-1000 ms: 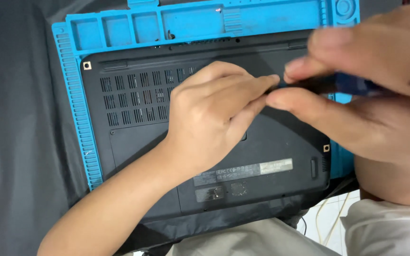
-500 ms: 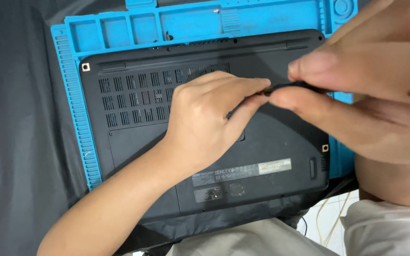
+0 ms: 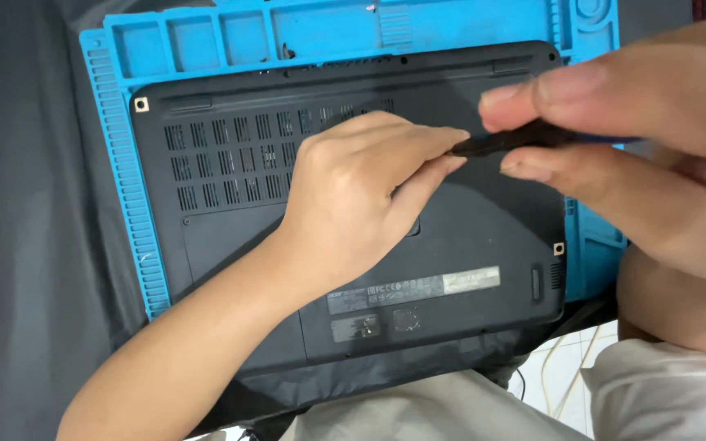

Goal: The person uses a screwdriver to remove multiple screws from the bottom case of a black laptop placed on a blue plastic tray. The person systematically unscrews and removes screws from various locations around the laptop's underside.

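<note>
A black laptop (image 3: 230, 237) lies bottom side up on a blue work mat (image 3: 116, 188). My left hand (image 3: 361, 196) hovers over the middle of the laptop's underside, its fingertips pinched on the tip of a thin dark tool (image 3: 500, 143). My right hand (image 3: 639, 139), close to the camera and blurred, grips the same tool's handle between thumb and fingers. The tool's far end is hidden by the right hand.
The mat has small tray compartments (image 3: 206, 41) along its far edge. A black cloth (image 3: 26, 245) covers the surface under the mat. Vent slots (image 3: 222, 163) and labels (image 3: 410, 290) mark the laptop's underside. White cables (image 3: 569, 367) hang at the lower right.
My right hand has shifted slightly to the right and lower with the tool. The left hand's fingers have stretched out to the tool's tip. The laptop has not moved.
</note>
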